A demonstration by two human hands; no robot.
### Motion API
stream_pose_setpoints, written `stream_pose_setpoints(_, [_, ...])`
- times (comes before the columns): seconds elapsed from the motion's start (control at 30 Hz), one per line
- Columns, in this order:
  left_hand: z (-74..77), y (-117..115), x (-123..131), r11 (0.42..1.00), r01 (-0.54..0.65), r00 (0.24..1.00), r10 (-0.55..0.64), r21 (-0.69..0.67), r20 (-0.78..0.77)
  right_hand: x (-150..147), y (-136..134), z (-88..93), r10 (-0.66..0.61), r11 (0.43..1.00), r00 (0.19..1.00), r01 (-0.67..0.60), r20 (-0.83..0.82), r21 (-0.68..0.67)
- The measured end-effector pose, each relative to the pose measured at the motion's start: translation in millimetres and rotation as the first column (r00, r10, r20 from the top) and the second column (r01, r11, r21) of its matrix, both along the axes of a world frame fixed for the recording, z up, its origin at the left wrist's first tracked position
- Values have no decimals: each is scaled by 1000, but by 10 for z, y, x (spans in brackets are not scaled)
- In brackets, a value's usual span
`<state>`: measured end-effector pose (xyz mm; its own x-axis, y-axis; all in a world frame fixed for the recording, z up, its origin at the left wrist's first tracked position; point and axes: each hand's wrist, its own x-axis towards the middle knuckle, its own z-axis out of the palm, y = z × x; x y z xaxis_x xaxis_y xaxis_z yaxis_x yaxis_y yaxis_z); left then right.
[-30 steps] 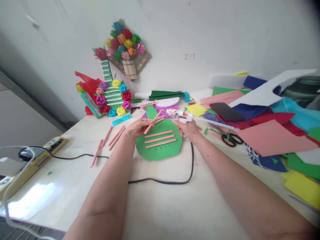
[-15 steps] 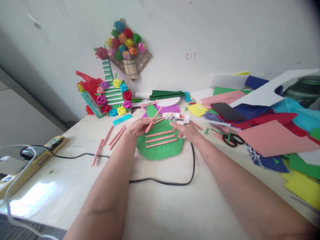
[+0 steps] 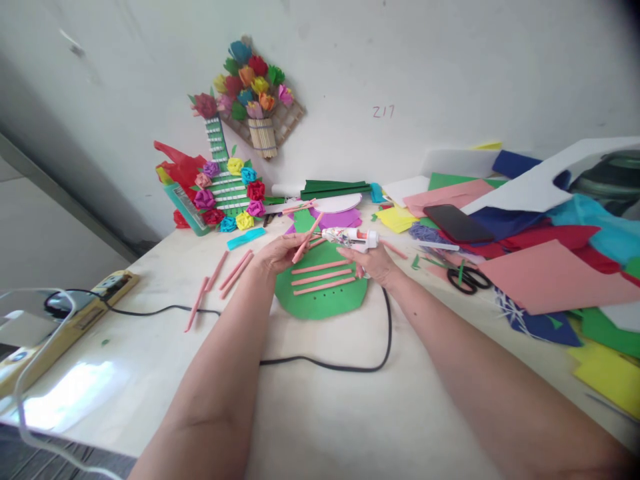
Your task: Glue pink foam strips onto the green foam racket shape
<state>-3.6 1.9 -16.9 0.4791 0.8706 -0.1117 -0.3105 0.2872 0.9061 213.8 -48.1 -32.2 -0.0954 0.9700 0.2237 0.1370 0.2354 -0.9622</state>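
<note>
My left hand (image 3: 278, 255) is closed on a pink paper stick (image 3: 307, 240), held slanted above a green paper cutout (image 3: 320, 300) on the table. Three pink sticks (image 3: 320, 276) lie in rows across that cutout. My right hand (image 3: 373, 261) grips a white glue gun (image 3: 350, 236), its nozzle pointing left toward the held stick's upper part. The gun's black cord (image 3: 350, 363) loops over the table toward me.
Several loose pink sticks (image 3: 220, 277) lie left of the cutout. Paper flower crafts (image 3: 235, 193) lean on the wall. Coloured paper sheets (image 3: 545, 273), a phone (image 3: 457, 223) and black scissors (image 3: 465, 279) crowd the right. A power strip (image 3: 75, 313) sits at far left.
The glue gun in my right hand has shifted left, closer to the pink stick in my left hand. My left hand has barely moved.
</note>
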Motion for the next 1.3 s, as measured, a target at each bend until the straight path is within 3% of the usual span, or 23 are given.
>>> stream_pose_setpoints(0.37, [-19, -8, -9, 999, 11, 1000, -11, 37, -12, 7, -20, 34, -33, 999, 999, 33, 6, 11])
stream_pose_setpoints(0.7, [72, -73, 22, 999, -6, 1000, 5, -50, -19, 13, -16, 41, -123, 992, 992, 123, -24, 11])
stream_pose_setpoints(1.3, [22, -2, 7, 992, -43, 998, 49, -122, 47, -40, -29, 12, -20, 1000, 1000, 19, 23, 17])
